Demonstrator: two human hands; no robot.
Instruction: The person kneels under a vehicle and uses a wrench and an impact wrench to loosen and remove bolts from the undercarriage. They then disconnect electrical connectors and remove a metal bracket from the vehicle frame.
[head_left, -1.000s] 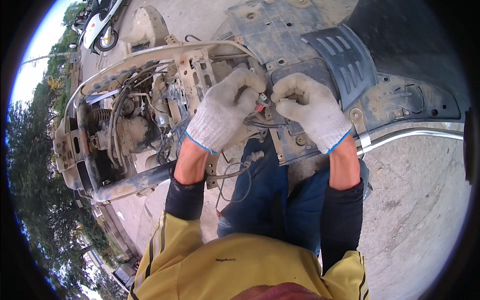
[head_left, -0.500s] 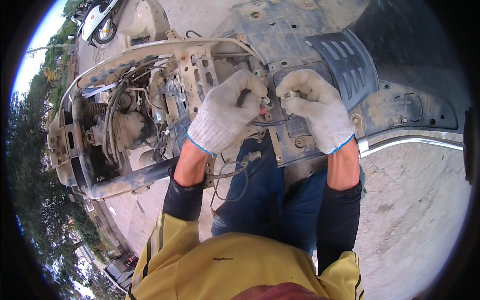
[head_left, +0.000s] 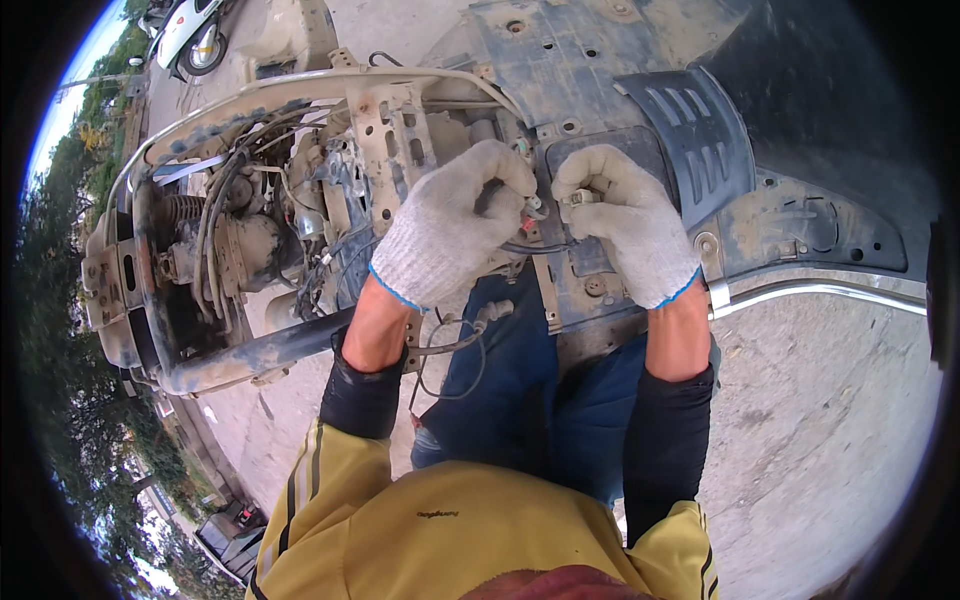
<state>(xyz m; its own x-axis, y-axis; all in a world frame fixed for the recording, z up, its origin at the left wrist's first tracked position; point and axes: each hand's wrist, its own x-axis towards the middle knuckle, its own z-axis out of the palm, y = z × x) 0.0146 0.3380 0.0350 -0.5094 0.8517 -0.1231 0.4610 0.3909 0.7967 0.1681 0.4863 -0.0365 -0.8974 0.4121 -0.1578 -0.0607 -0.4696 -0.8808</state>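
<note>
Both hands wear whitish knit gloves with blue cuffs. My left hand (head_left: 448, 222) is closed, thumb and finger pinching a small wire connector (head_left: 536, 208) with a bit of red at its lower side. Facing it, across a short gap, my right hand (head_left: 632, 225) grips a pale plastic connector (head_left: 579, 199) between thumb and curled fingers. The two connectors are apart. A dark cable (head_left: 538, 247) runs between the hands below them. Both hands are over the stripped vehicle frame (head_left: 385, 150), beside its dusty dark floor panel (head_left: 560, 75).
Left lie an engine (head_left: 250, 245), hoses and a thick frame tube (head_left: 260, 355). A loose cable with a pale plug (head_left: 495, 311) hangs before my legs. A slotted black cover (head_left: 690, 130) and a chrome bar (head_left: 810, 293) are at right. A white scooter (head_left: 200, 35) stands far left.
My right hand's fingers have shifted slightly, and the pale connector shows more plainly now. The left hand keeps its pinch. The whole view has shifted a little.
</note>
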